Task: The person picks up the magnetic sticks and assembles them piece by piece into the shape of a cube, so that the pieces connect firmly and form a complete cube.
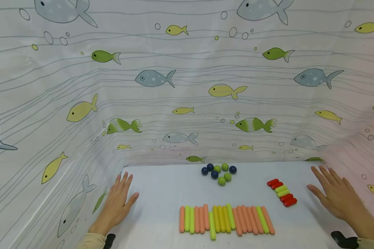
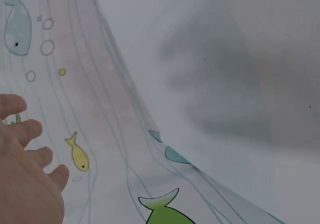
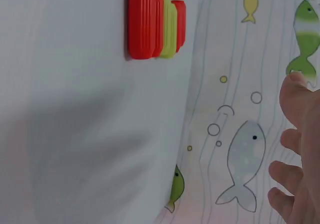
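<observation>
In the head view my left hand [image 1: 116, 204] is at the table's left side, fingers spread and holding nothing. My right hand [image 1: 339, 195] is at the right side, also spread and empty, to the right of a short slanted row of red pieces [image 1: 287, 197] and yellow-green pieces [image 1: 281, 189]. A long row of orange sticks [image 1: 182, 219], light green sticks [image 1: 212, 226] and yellow sticks [image 1: 219, 219] lies between the hands. Behind it sit dark blue balls [image 1: 214, 174] and green balls [image 1: 222, 181]. The left wrist view shows my left hand [image 2: 30, 169] with no object near it.
The white table [image 1: 156, 193] is bordered by a fish-print cloth [image 1: 187, 97] that rises behind it and on both sides. In the right wrist view the red piece [image 3: 141, 22] lies near the table's edge, apart from my right hand [image 3: 302, 149].
</observation>
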Available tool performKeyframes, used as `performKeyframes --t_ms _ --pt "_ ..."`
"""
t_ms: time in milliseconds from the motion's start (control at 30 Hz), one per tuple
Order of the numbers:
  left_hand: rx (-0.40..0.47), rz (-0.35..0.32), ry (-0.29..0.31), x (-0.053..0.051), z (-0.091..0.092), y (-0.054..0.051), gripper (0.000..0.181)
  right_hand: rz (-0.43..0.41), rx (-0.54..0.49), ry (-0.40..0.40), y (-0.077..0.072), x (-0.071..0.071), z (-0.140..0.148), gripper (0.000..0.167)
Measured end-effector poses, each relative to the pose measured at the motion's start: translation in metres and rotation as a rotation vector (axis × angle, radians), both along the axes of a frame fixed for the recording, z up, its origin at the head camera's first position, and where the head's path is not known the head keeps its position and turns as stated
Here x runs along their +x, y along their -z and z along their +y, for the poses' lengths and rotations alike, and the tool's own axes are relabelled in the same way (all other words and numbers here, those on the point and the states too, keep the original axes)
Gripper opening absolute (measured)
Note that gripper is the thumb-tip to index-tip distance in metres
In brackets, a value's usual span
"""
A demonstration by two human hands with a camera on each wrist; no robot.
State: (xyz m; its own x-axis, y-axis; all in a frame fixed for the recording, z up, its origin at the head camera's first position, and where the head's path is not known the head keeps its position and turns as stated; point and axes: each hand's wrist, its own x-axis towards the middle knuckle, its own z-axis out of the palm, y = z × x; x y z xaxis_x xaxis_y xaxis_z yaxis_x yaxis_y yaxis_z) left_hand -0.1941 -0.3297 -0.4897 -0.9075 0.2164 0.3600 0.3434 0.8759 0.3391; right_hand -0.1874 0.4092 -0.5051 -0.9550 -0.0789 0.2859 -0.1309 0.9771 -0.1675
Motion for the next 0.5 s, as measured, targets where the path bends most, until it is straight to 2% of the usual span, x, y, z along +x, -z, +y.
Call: performKeyframes --t_ms 133,233,367,500 --pt "-0.002 -0.048 0.007 0.002 0.01 0.007 0.072 -0.021 -0.009 -0.044 0.0 -0.008 -0.016 0.082" --pt "-0.016 -0.087 0.005 0.003 0.024 0.015 0.069 -0.046 -0.031 -0.082 0.002 -0.015 -0.035 0.079" --pt "-0.028 -0.14 -0.01 0.007 0.055 0.026 0.06 -0.077 -0.095 -0.154 0.004 -0.03 -0.072 0.072" --pt "-0.002 -0.236 -0.035 0.014 0.093 0.032 0.048 -0.123 -0.224 -0.236 0.008 -0.05 -0.116 0.061"
